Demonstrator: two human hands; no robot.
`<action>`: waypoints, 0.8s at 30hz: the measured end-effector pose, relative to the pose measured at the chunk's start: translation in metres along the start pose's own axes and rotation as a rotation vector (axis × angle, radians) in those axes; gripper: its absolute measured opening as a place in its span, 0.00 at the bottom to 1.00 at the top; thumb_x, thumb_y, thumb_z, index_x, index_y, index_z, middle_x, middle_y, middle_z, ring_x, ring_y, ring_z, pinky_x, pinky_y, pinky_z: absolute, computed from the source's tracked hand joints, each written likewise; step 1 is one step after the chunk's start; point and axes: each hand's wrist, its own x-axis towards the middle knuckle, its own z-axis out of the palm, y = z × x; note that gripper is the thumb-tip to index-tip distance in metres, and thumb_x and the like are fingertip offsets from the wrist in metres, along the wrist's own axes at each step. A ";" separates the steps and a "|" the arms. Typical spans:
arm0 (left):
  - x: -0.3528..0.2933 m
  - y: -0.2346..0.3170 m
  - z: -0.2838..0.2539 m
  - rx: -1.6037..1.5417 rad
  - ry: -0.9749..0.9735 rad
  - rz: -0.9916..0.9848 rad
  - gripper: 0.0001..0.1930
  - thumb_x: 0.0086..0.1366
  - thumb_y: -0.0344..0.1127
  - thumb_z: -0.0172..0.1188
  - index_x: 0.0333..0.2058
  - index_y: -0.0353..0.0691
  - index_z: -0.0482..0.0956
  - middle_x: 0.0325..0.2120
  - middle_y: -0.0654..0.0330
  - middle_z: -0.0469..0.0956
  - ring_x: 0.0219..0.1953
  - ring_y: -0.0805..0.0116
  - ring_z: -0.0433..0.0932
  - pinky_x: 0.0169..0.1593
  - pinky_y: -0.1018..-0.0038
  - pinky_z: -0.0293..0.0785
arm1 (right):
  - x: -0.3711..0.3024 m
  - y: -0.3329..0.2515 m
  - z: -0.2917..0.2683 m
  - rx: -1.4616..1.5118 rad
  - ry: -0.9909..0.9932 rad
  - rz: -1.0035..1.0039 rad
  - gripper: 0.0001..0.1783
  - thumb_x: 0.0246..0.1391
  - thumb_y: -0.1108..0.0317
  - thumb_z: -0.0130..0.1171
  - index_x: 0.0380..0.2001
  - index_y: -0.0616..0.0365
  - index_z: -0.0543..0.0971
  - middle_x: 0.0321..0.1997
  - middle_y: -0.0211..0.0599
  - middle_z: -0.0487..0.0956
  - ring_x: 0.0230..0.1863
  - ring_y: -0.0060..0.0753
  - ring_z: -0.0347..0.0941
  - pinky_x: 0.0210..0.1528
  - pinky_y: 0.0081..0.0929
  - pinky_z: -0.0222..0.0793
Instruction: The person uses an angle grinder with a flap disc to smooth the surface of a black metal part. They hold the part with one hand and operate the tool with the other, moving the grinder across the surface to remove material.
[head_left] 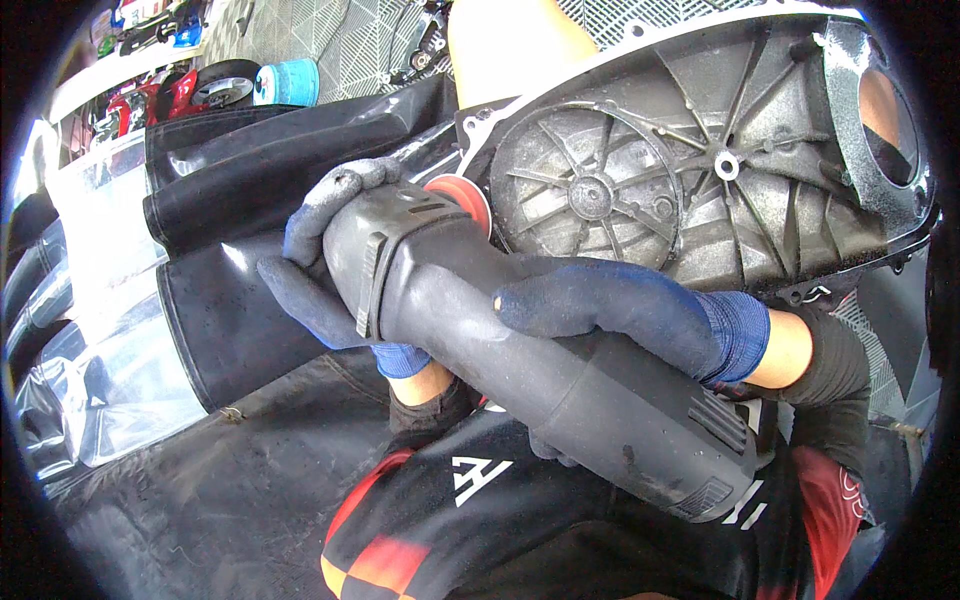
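Both my gloved hands are closed on a black angle grinder (470,320), which slants from upper left to lower right across my body. My left hand (310,300) wraps round its head, with the fingers over the top. Round the middle of its body grips my right hand (620,305); some fingertips show beneath. An orange-red disc (463,200) sticks out from the head, against or very near the pale rim of a large cast-metal cover (700,210). That cover has radiating ribs, a round ribbed section and an oval opening at the right. The exact contact is hidden by the grinder.
Black sheeting (230,300) with clear plastic panels (120,300) spreads at the left. A bare leg (515,45) is behind the cover. Farther off are a blue tub (287,82), a red vehicle with a wheel (222,88) and patterned floor tiles (350,40).
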 end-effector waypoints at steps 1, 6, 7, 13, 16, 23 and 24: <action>0.001 -0.001 0.000 -0.066 -0.012 -0.022 0.40 0.70 0.63 0.27 0.42 0.31 0.79 0.40 0.41 0.79 0.46 0.49 0.78 0.54 0.52 0.72 | 0.000 -0.001 0.001 0.014 0.006 0.018 0.26 0.64 0.54 0.54 0.59 0.59 0.72 0.49 0.38 0.78 0.47 0.24 0.75 0.50 0.22 0.71; 0.002 0.004 -0.006 -0.002 -0.050 -0.044 0.40 0.69 0.65 0.28 0.42 0.32 0.80 0.42 0.42 0.79 0.47 0.49 0.78 0.56 0.51 0.70 | -0.003 -0.006 0.005 0.104 0.020 0.137 0.27 0.63 0.51 0.55 0.57 0.59 0.73 0.46 0.38 0.80 0.45 0.22 0.76 0.48 0.20 0.72; 0.001 0.007 -0.009 0.061 -0.044 -0.035 0.40 0.69 0.65 0.28 0.42 0.32 0.80 0.42 0.42 0.79 0.47 0.49 0.78 0.56 0.51 0.70 | -0.002 -0.006 0.005 0.104 0.015 0.150 0.28 0.63 0.50 0.55 0.57 0.59 0.74 0.46 0.37 0.80 0.45 0.22 0.77 0.48 0.20 0.72; -0.001 0.005 -0.009 0.060 -0.076 0.006 0.40 0.70 0.62 0.25 0.44 0.32 0.79 0.41 0.42 0.80 0.45 0.48 0.78 0.54 0.50 0.72 | 0.002 -0.002 0.005 -0.016 0.024 0.033 0.27 0.64 0.49 0.55 0.55 0.59 0.75 0.44 0.36 0.80 0.43 0.19 0.76 0.46 0.19 0.72; 0.003 0.008 -0.009 0.062 -0.056 0.006 0.40 0.71 0.61 0.25 0.44 0.31 0.79 0.40 0.42 0.80 0.44 0.49 0.78 0.53 0.50 0.73 | 0.002 -0.003 0.005 -0.046 0.016 0.006 0.25 0.65 0.50 0.53 0.56 0.57 0.76 0.45 0.34 0.80 0.44 0.19 0.75 0.46 0.19 0.71; 0.008 0.006 -0.007 0.067 -0.032 -0.001 0.40 0.70 0.62 0.26 0.43 0.31 0.79 0.39 0.41 0.80 0.43 0.49 0.79 0.52 0.50 0.73 | 0.007 -0.010 0.009 0.197 0.034 0.197 0.31 0.60 0.51 0.60 0.57 0.63 0.67 0.36 0.50 0.79 0.29 0.44 0.82 0.30 0.35 0.82; 0.007 0.006 -0.009 0.085 -0.038 0.011 0.40 0.70 0.62 0.26 0.42 0.31 0.79 0.38 0.41 0.80 0.43 0.49 0.79 0.52 0.50 0.73 | 0.009 -0.009 0.008 0.191 0.025 0.192 0.31 0.60 0.51 0.60 0.57 0.63 0.66 0.36 0.50 0.79 0.29 0.44 0.82 0.30 0.35 0.81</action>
